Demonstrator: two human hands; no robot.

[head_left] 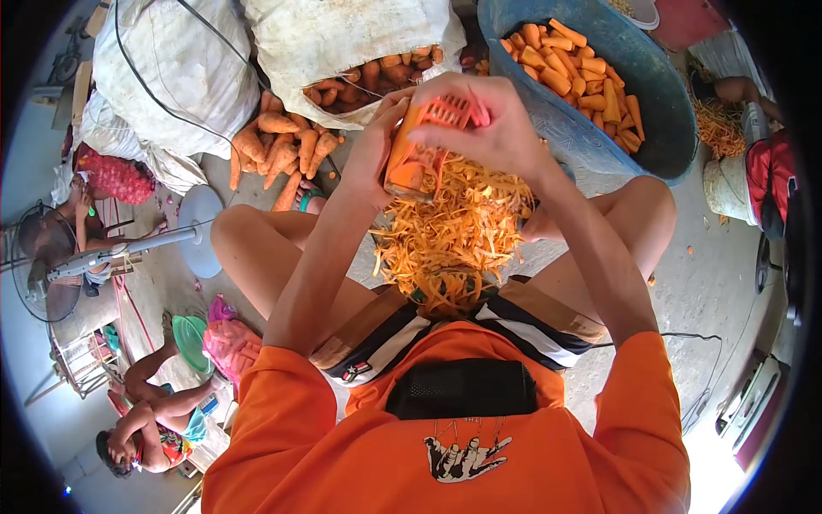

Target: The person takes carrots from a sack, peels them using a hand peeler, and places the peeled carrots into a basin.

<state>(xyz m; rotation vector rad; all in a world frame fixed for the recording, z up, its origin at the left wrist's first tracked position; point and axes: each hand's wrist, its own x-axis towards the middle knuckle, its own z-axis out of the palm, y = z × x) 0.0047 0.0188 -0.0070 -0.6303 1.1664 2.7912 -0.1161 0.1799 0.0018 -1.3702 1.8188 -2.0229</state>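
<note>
My left hand [374, 154] is closed around a container-like orange object [406, 176], its end pointing down toward my lap. Against that object, my right hand [492, 120] grips a red slotted tool [449, 111] that looks like a grater or peeler. Both hands are close together, above a large heap of orange carrot peelings [454, 227] between my bent legs. Fingers and the tool cover part of the held object, so its exact shape is hard to make out.
Unpeeled carrots [278, 146] spill from a white sack [342, 34] ahead. A blue tub [664, 128] of peeled carrots [591, 81] stands ahead right. At left are a standing fan [51, 265], white sacks [171, 68] and people sitting [154, 420].
</note>
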